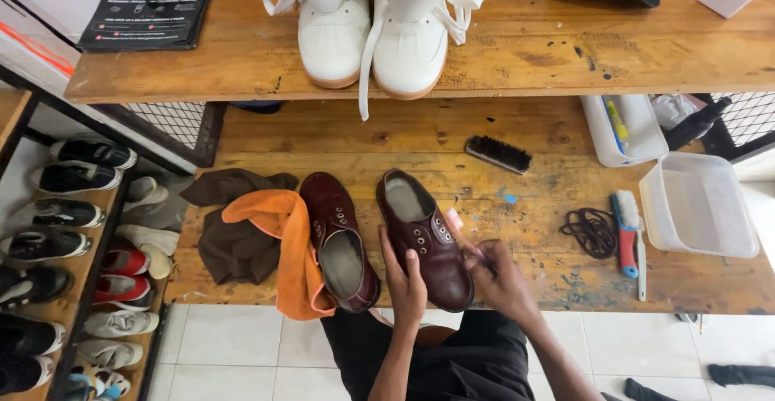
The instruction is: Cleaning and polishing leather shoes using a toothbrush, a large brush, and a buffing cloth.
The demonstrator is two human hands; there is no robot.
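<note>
On a scuffed wooden bench (517,183), the left hand (406,286) clasps a maroon shoe (424,235) while the right hand (502,280) pinches a small pink brush (464,235) against it.

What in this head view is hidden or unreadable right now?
- Right hand: the thin pinkish tool it grips is motion-blurred; kind unclear.
- Dark red shoe: toe and near side covered by left hand.
- White boots: tops cut by the upper edge.
- White tub: contents too small.
</note>
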